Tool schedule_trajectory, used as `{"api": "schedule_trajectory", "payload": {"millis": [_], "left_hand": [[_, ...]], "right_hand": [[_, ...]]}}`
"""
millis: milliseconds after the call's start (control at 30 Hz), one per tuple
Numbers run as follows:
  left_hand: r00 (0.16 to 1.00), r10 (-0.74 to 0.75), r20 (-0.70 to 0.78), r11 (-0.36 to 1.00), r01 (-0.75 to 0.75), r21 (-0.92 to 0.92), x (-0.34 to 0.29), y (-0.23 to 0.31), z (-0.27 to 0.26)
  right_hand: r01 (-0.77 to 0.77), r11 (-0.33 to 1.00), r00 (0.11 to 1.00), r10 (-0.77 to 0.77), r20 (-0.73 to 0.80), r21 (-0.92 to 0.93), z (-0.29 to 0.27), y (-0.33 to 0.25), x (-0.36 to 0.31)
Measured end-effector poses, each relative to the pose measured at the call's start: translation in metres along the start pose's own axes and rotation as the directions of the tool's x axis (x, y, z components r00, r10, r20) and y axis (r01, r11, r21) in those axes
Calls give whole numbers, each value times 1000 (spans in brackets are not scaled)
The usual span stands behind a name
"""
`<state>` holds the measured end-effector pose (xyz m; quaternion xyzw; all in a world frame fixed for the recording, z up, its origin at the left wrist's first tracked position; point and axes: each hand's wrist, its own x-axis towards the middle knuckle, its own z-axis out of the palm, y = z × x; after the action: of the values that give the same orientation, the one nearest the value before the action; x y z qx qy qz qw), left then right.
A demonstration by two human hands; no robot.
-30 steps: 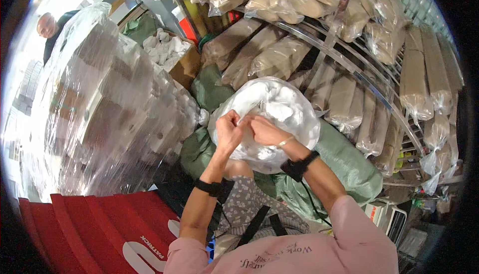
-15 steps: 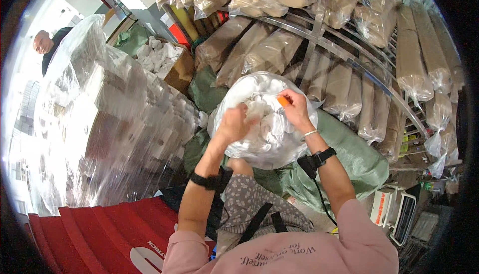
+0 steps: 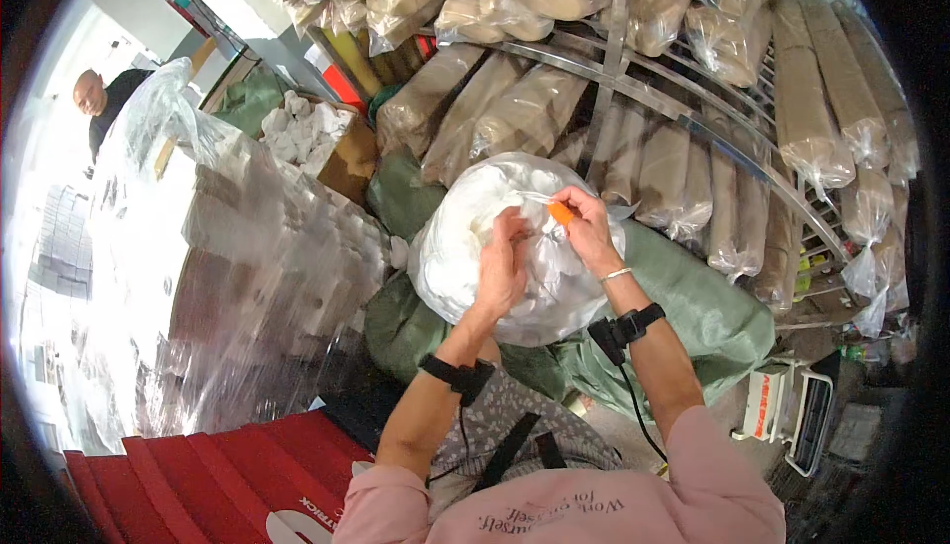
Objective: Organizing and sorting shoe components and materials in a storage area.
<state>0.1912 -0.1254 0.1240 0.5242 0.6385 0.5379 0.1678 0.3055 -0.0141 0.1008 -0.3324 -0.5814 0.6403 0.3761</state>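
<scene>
A big, round clear plastic bag [image 3: 450, 272] stuffed with white, cloth-like pieces stands in front of me. My left hand [image 3: 503, 265] is closed on the bag's top, fingers curled into the plastic near its middle. Between the fingers of my right hand [image 3: 589, 229] is a small orange piece [image 3: 561, 213], perhaps a handle; its exact kind is not clear. A thin white strip [image 3: 534, 196] runs from near that orange piece across the bag's top toward my left fingers. Both wrists wear black straps.
Green woven sacks [image 3: 683, 296] lie beside and under the bag. Behind it, a metal rack [image 3: 683, 118] holds plastic-wrapped brown bundles [image 3: 529, 113]. A film-wrapped stack [image 3: 257, 247] stands left, with a carton [image 3: 351, 158] of white pieces behind. Another person [image 3: 104, 98] is far left.
My left hand has moved right and come down onto the bag's top, its fingers curling in. The bag's open top looks more drawn together. My right hand still holds the orange piece.
</scene>
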Motion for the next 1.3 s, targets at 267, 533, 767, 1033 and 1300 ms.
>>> {"api": "schedule_trajectory", "payload": {"millis": [267,533,767,1033,1300], "left_hand": [[1000,-6,19,870,-4,492,12,-11,-46],[988,101,119,779,-153,608,51,-17,-44],[997,-66,51,700,9,714,73,-23,-33],[970,226,-84,951,-201,235,62,-4,-21],[966,7,260,818,-155,554,15,4,-24]], "right_hand": [[530,689,803,-594,32,-494,21,-53,-16],[748,388,662,-385,643,-538,45,-26,-13],[680,453,730,-350,587,-577,-3,-37,-55],[434,811,898,-354,260,-392,-22,-26,-47],[484,580,842,-512,170,-655,7,-18,21]]}}
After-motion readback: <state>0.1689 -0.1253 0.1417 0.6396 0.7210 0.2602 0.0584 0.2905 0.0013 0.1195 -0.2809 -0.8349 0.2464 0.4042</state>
